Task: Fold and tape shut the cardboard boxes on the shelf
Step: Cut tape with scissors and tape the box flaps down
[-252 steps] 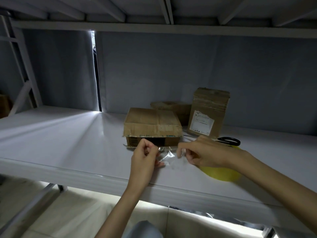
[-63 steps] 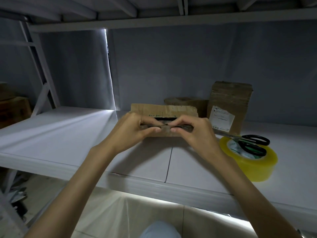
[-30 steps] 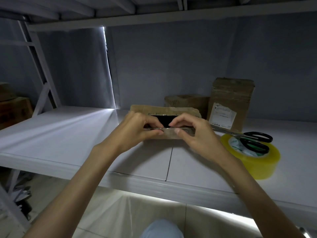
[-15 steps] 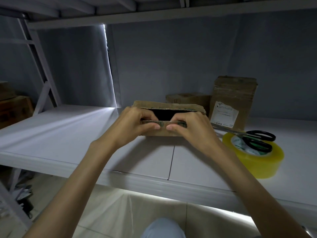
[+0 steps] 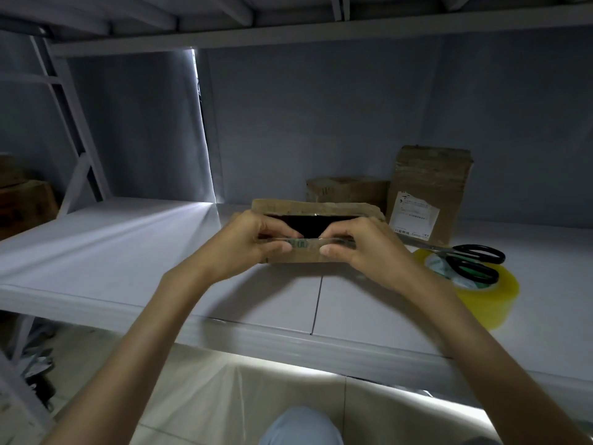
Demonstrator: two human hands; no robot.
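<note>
Thumbs now sitting wider apart on box (image 5: 316, 232) front flap, dark gap still showing above. Left hand (image 5: 247, 242) and right hand (image 5: 359, 244) both pinching flap edge. Box resting mid-shelf (image 5: 128, 252). Scissors (image 5: 462, 260) lying on tape roll (image 5: 481, 297) toward right edge.

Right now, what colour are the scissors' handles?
Black, on the scissors lying across the yellow tape roll; the head view shows it.

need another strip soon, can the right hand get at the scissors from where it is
Probably yes. The scissors lie in the open across the top of the yellow tape roll, just right of the right hand, with nothing between them. But that hand is pinching the flat box and must let go first.
</note>
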